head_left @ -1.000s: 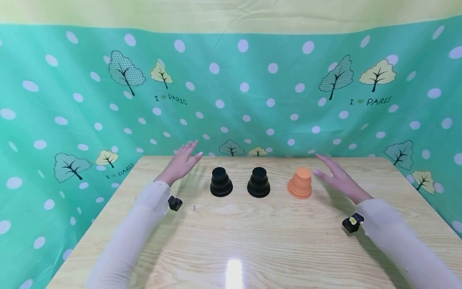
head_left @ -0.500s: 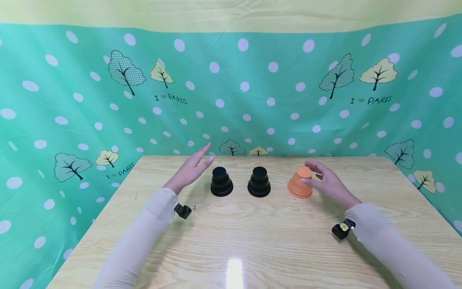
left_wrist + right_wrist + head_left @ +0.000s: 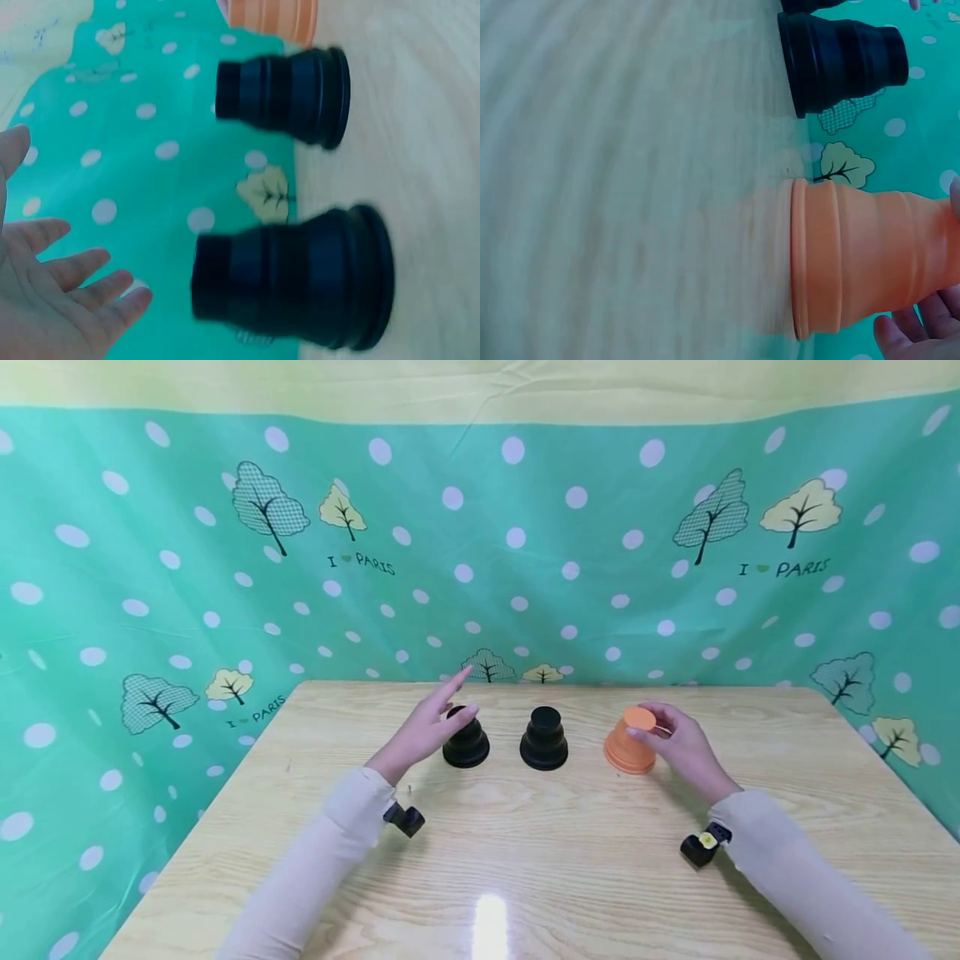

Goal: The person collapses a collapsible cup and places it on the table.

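Three stepped collapsible cups stand upside down in a row across the table. At the right end, my right hand (image 3: 688, 750) holds the orange cup (image 3: 627, 755) near its narrow top, thumb at the front and fingers behind. The right wrist view shows the fingers curled around that end of the orange cup (image 3: 870, 259). My left hand (image 3: 426, 725) hovers beside the left black cup (image 3: 467, 753), its thumb overlapping the top. Spread fingers (image 3: 79, 266) show apart from this cup (image 3: 292, 277) in the left wrist view. Between them stands another black cup (image 3: 543, 745).
The cups stand toward the back of a light wooden table (image 3: 570, 860). Behind it hangs a green dotted curtain (image 3: 420, 543) with printed trees. Small black cameras (image 3: 405, 820) are strapped to both wrists.
My right hand has moved left onto the orange cup and closed its fingers around the top. My left hand has moved right, up to the left black cup. The cups stay in place.
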Tool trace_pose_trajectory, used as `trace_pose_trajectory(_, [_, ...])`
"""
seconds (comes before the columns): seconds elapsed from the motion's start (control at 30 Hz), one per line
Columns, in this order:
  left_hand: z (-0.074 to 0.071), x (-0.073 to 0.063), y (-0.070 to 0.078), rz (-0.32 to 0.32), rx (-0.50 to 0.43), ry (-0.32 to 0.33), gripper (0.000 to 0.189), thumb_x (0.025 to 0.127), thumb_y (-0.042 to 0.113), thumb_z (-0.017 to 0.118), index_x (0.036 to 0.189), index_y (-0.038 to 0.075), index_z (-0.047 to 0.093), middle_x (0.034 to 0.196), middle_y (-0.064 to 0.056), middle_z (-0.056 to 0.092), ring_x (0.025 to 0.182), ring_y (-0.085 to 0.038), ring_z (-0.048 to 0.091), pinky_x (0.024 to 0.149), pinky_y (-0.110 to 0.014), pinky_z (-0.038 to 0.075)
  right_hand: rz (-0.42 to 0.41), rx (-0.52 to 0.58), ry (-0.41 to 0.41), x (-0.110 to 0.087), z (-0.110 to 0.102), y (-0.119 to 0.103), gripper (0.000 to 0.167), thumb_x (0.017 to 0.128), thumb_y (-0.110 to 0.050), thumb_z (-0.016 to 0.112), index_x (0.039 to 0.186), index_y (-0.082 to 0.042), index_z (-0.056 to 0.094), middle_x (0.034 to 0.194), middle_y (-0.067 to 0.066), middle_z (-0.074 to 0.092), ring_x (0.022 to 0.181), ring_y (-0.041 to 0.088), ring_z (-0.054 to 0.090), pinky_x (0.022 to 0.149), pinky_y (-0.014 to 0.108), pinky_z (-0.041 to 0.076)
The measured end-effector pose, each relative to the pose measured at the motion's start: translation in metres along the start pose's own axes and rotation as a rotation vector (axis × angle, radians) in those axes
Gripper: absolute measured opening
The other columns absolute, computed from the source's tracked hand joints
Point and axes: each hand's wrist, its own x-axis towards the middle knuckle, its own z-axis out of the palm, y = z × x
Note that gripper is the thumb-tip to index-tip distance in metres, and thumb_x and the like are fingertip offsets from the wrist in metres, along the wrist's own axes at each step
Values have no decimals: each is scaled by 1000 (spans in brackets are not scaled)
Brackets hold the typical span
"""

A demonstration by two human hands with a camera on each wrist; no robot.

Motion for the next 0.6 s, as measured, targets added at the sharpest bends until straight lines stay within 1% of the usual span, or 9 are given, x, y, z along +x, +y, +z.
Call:
trace_pose_trajectory(0.07, [7,-1,2,-8,-34,-12,62,98,33,51,151,28,19,156,-2,18,141,-28,22,110,-51,26,8,-8,7,0,0,1,66,87,-34,68,136,2,42,133,20,47,122,31,44,85,5,41])
trace_pose_trajectory(0.13, [14,-3,3,-9,-68,-29,62,98,28,52,151,25,20,156,-2,19,140,-27,23,110,-50,26,10,-18,18,-1,1,3,64,87,-33,68,135,2,44,132,19,48,121,31,44,84,5,42])
trace_pose_trajectory(0.27, [31,-6,6,-1,-146,-56,61,99,20,51,151,15,21,155,-6,23,141,-26,23,112,-46,25,21,-15,41,-5,3,3,61,87,-33,68,133,1,47,131,18,50,120,30,45,83,4,42])
trace_pose_trajectory(0.33, [37,-8,12,-1,-183,-55,58,99,17,51,150,9,23,153,-9,28,140,-26,25,112,-46,27,22,-9,54,-8,5,3,60,86,-33,69,132,0,47,131,17,50,119,27,45,83,4,42])
trace_pose_trajectory(0.4, [42,-11,21,3,-207,-48,56,99,15,50,148,6,26,151,-11,32,139,-27,28,111,-46,28,16,5,65,-10,7,0,60,86,-33,70,131,0,48,130,16,51,118,22,46,84,5,42])
trace_pose_trajectory(0.53, [48,-15,37,13,-234,-30,52,99,14,50,146,3,31,147,-13,38,136,-27,34,108,-45,33,-20,43,78,-13,12,-7,58,85,-29,71,130,0,49,129,16,52,110,5,48,85,6,43])
trace_pose_trajectory(0.6, [51,-15,40,20,-247,-27,52,98,13,51,145,2,32,146,-14,39,135,-27,36,108,-44,34,-46,64,81,-14,14,-12,57,84,-26,73,129,1,50,128,16,53,106,-1,48,86,7,44])
